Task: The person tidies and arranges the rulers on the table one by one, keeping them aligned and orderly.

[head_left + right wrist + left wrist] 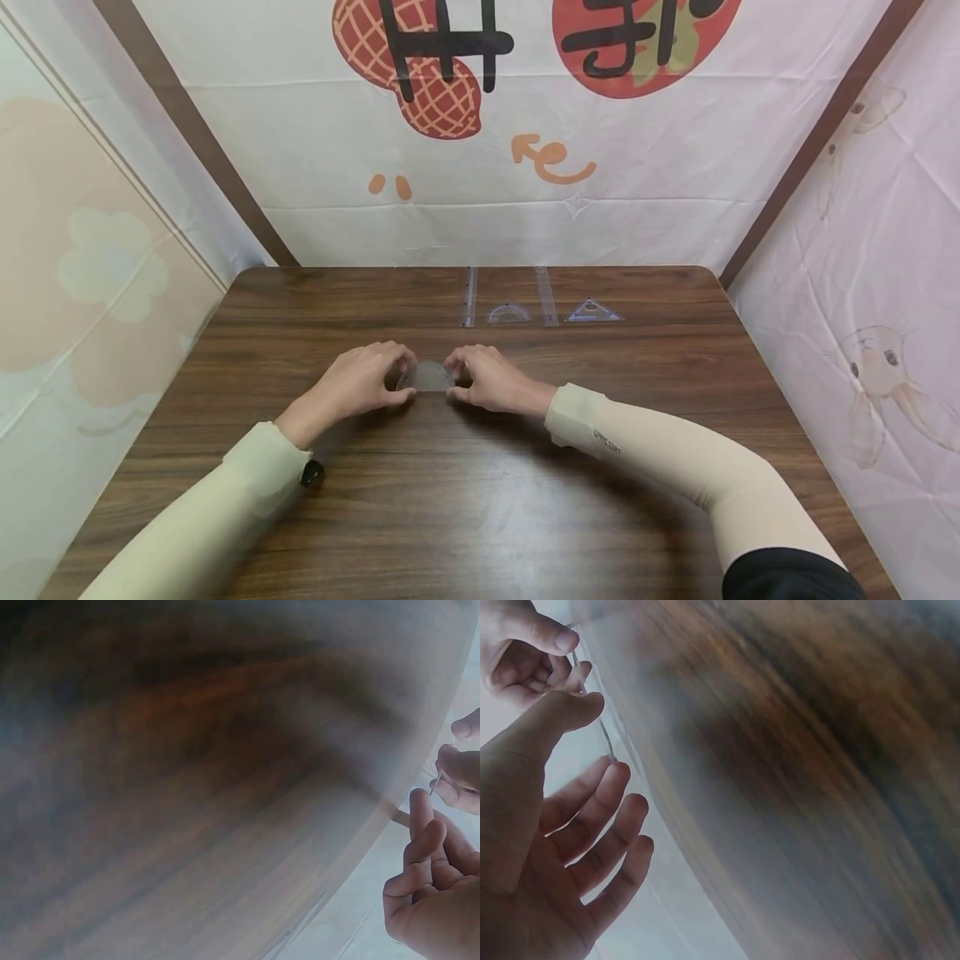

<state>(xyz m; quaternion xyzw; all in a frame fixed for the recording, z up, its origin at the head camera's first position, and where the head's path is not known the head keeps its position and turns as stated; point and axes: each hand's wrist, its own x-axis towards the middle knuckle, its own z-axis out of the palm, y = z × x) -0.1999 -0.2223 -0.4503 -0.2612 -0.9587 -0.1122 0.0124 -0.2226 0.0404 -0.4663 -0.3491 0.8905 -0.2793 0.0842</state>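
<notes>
We see the left hand point(360, 381) and right hand point(491, 380) pinching opposite ends of a clear, flat, round-edged plastic piece point(431, 377), near the middle of the dark brown wood-grain desk point(465, 508), fingers partly covering both ends. Beyond it we've got a row: a clear straight plastic ruler point(468, 300), a clear half-round protractor point(508, 314), a second clear straight ruler point(547, 300), then a clear triangular set square point(592, 312) with blue markings. Behind the desk, a white printed cloth point(315, 167) walls us in.
</notes>
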